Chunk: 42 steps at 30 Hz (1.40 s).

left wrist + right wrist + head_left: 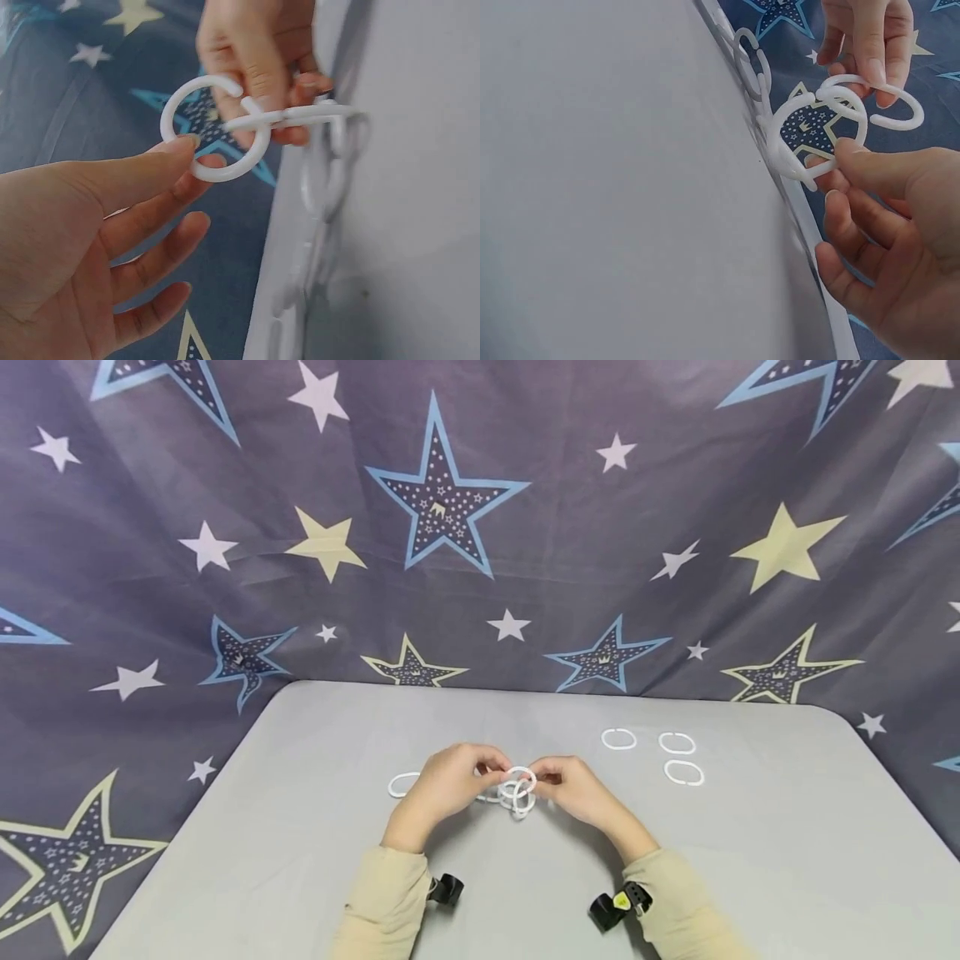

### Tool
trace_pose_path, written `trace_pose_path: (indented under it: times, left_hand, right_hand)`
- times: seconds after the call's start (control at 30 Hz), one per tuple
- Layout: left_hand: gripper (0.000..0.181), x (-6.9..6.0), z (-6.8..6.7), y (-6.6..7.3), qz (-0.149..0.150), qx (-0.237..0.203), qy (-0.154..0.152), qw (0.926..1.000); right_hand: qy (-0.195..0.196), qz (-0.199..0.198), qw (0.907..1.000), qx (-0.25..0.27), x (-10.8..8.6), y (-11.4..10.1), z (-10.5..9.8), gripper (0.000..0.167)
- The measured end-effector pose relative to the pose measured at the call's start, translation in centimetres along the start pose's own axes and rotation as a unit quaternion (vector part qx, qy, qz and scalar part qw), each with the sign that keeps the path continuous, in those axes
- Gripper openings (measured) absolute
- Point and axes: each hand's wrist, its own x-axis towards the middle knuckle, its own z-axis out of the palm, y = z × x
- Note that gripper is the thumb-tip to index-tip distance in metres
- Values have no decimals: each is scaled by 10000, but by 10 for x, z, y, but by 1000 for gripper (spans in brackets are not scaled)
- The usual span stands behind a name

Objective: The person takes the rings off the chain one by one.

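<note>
Between thumb and index finger, my left hand (457, 779) pinches a white plastic chain link (166, 112), an oval ring with a small gap. My right hand (576, 787) pinches another white link (786, 114) from the opposite side. In both wrist views these two links cross and look hooked through each other. More white links (309, 184) hang in a chain below the right hand's fingers. Part of the chain runs behind my left hand, and a white link (392, 787) shows on the table to its left.
Three loose white links lie at the back right of the grey table: one link (618, 748) to the left, a second link (677, 752) and a third link (684, 782) nearer. A star-patterned curtain (555, 527) hangs behind the table.
</note>
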Motion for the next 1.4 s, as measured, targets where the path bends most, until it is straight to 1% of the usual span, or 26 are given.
trace_pose_path:
  times: [0.1,0.17,0.27,0.37,0.43,0.63,0.73,0.83,0.93,1.07,1.17,1.23,1.4]
  left_hand:
    - [5,-4,1,1,107,460,45,9989]
    - [5,-6,3,2,188,709,133,9972]
    - [6,-9,4,0,266,893,327,9951]
    - [7,-12,4,-1,334,953,508,9936]
    - [7,-15,4,-2,376,939,575,9932]
    - [8,-23,5,-5,460,963,608,9924]
    - [7,-27,5,-5,553,1027,629,9912]
    - [8,-29,5,-5,684,1145,677,9888]
    - [10,-31,4,-5,766,1318,789,9852]
    - [11,-33,3,-6,720,1420,917,9830]
    - [11,-35,3,-8,683,1412,912,9834]
    - [11,-37,3,-9,710,1436,907,9829]
    - [11,-40,3,-11,912,1641,1047,9766]
  right_hand:
    - [-22,25,9999,96,1,0,2,12]
    - [-26,91,9998,148,1,0,2,12]
    - [17,85,9998,174,0,0,2,12]
    - [101,75,9998,137,1,-1,0,12]
    - [142,89,9998,107,1,-2,0,11]
    - [135,151,9996,194,2,-3,2,11]
    - [136,168,9995,250,2,-3,3,12]
    - [149,192,9992,308,1,-2,3,13]
    - [148,228,9988,400,1,-3,3,14]
    - [126,269,9982,516,1,-5,3,15]
    - [105,282,9980,554,0,-7,3,15]
    - [98,279,9980,556,0,-7,4,15]
    - [76,244,9981,566,0,-8,5,14]
